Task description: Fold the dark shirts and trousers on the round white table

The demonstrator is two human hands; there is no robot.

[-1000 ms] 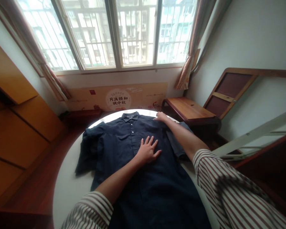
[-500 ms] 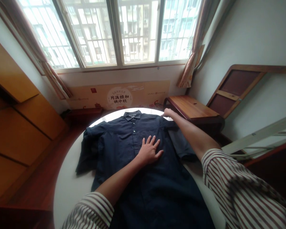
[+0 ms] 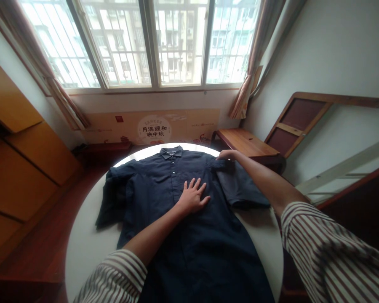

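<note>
A dark navy button-up shirt [image 3: 154, 185] lies front up on a round white table [image 3: 85, 252], its collar toward the window. My left hand [image 3: 193, 196] rests flat on the shirt's chest, fingers spread. At the upper edge of the right-hand sleeve [image 3: 243, 185], my right hand [image 3: 227, 155] has its fingers closed on the sleeve cloth near the shoulder. The other sleeve [image 3: 112, 202] lies bent downward at the left. Under the forearms, part of the shirt front is hidden.
Beyond the table, a low wooden side table [image 3: 246, 141] stands by the wall. A wooden frame [image 3: 290, 122] leans at the right. Orange cabinets [image 3: 34, 168] line the left side. A printed banner [image 3: 113, 128] runs below the barred window [image 3: 177, 46].
My right hand has shifted slightly outward and down along the sleeve, and that sleeve lies spread farther to the right. My left hand stays flat on the shirt. The view has shifted a little.
</note>
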